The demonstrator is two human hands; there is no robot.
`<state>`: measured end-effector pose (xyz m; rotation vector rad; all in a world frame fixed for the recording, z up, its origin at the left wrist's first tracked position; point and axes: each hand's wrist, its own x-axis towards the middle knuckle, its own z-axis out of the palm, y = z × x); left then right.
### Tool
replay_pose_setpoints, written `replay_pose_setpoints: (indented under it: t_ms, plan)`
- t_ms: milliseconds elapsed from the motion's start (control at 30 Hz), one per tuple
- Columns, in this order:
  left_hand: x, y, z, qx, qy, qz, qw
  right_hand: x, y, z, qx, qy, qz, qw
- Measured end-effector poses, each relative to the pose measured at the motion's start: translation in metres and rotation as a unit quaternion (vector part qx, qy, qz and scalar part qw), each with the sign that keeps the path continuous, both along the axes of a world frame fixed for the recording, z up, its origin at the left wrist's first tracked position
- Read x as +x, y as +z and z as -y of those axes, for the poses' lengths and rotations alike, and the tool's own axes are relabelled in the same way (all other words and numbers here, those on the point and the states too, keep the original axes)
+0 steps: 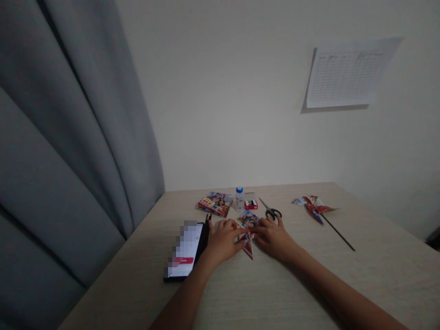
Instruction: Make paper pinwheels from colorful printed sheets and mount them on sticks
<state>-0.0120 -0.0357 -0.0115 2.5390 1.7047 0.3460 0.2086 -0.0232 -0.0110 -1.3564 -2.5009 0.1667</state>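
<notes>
Left grip point(223, 241): pinching folded paper point(247, 221)
Right grip point(273, 237): pinching it too
Just beyond: scissors point(270, 210), bottle point(239, 198)
Lower left: phone point(182, 250)

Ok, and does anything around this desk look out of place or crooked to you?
The ruled sheet of paper on the wall looks askew. Its edges slant, and a dark shadow along its left and bottom edges suggests that it stands slightly off the wall. The wide camera view may exaggerate the slant.

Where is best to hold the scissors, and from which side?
Grip the scissors by their black finger loops, coming from the near side: the loops lie toward the right hand, while the blades point away, toward the wall.
</notes>
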Motion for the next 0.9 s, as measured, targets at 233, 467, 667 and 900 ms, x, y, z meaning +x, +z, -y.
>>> replay_pose_setpoints:
  t_ms: [233,467,667,900]
  plan:
    - [0.0005,0.0025,-0.0003,-0.018,0.002,-0.013,1.0,-0.0003,0.0027,0.0005,-0.012,-0.001,0.001,1.0]
    - [0.0015,0.0059,-0.0007,-0.03,0.003,0.003,1.0,0.0004,0.0006,0.0002,-0.012,-0.001,-0.013,1.0]
    - [0.0008,0.0052,-0.0011,-0.032,0.004,0.003,0.999,0.0027,0.003,-0.0002,-0.017,0.005,-0.03,0.999]
    - [0.005,0.0082,0.0011,-0.028,0.014,0.021,0.999,0.001,0.0033,0.0003,-0.005,0.002,-0.008,1.0]
